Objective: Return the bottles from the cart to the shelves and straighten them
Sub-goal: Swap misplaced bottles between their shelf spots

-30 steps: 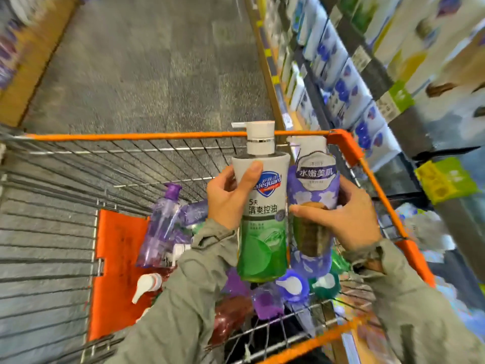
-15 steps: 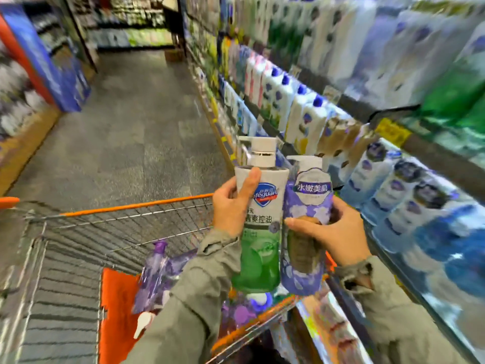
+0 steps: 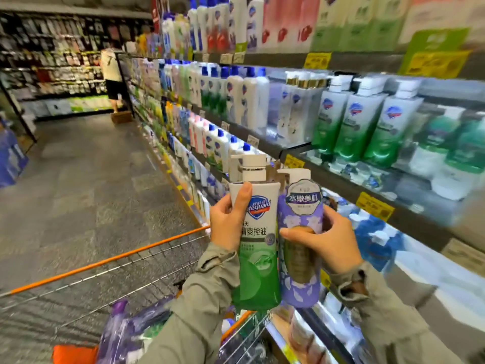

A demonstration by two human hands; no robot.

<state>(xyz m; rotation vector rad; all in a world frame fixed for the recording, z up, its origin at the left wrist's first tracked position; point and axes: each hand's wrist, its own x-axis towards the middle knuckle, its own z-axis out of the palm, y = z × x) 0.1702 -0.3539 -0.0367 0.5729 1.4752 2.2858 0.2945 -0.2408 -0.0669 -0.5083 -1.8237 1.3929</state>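
My left hand (image 3: 227,222) grips a white-and-green pump bottle (image 3: 258,248) upright, thumb across its label. My right hand (image 3: 328,243) holds a purple flowered pump bottle (image 3: 300,232) beside it, the two bottles touching. Both are raised above the cart's (image 3: 105,264) right corner, in front of the shelves (image 3: 341,177). Matching green-and-white bottles (image 3: 357,124) stand in a row on the shelf up to the right. More purple bottles (image 3: 131,327) lie in the cart below.
Shelving packed with bottles runs along the whole right side. The aisle floor (image 3: 78,179) opens to the left. A person (image 3: 112,77) stands at the far end beside a cardboard box (image 3: 121,117). Blue packs (image 3: 10,156) sit at the left edge.
Both bottles have risen out of the cart to shelf height, still held side by side. My view has swung up from the cart to the shelves and aisle.
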